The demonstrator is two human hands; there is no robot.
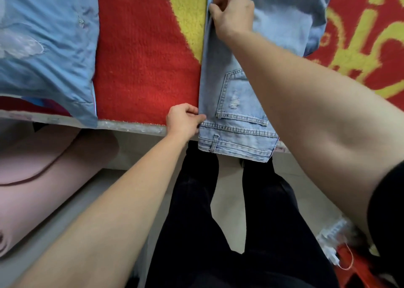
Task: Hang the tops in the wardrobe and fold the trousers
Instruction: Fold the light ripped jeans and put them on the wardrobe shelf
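Light blue jeans [220, 78] lie lengthwise on the red and yellow blanket [144, 54], back pocket up, their waistband hanging over the bed's near edge. My left hand [185, 119] pinches the waistband's left corner at that edge. Farther up, my right hand [231, 12] grips the left side seam of the jeans, my forearm crossing over the denim. A light blue top [43, 47] with a pale print lies spread at the left of the bed.
The bed's grey edge [131, 127] runs across the middle. Below it, a pink cushion-like object [39, 172] sits at the left. My legs in black trousers [218, 222] stand on the pale floor. Something red with a white cable [347, 263] lies at the lower right.
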